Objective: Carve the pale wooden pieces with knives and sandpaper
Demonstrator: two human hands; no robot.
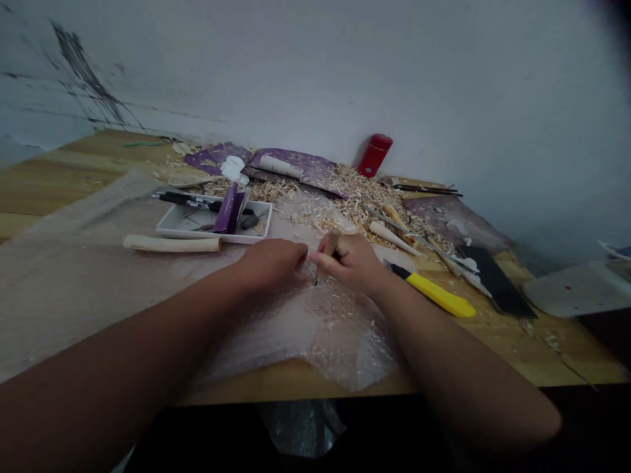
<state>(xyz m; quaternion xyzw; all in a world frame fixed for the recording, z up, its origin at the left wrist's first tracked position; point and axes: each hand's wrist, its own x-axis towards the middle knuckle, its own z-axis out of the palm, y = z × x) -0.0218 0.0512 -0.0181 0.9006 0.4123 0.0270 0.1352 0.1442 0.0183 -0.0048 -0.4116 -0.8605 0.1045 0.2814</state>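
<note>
My right hand (351,263) grips a wooden-handled carving tool (330,244), its thin metal tip (316,277) pointing down toward the plastic sheet. Just left of that tip, my left hand (270,265) rests curled, its fingertips almost at the tool. Whether it holds something small is hidden. Both hands lie over a crinkled clear plastic sheet (320,328) scattered with wood chips. A yellow utility knife (436,294) lies right of my right wrist. A long pale wooden piece (171,244) lies left of my left hand.
A white tray (214,222) holds dark-handled tools and a purple block. Wood shavings (362,196) heap over purple sandpaper (296,164) beyond it. A red cylinder (374,155) stands by the wall (315,66). Several carving tools (394,235) and a black plate (495,281) lie on the wooden bench (522,348).
</note>
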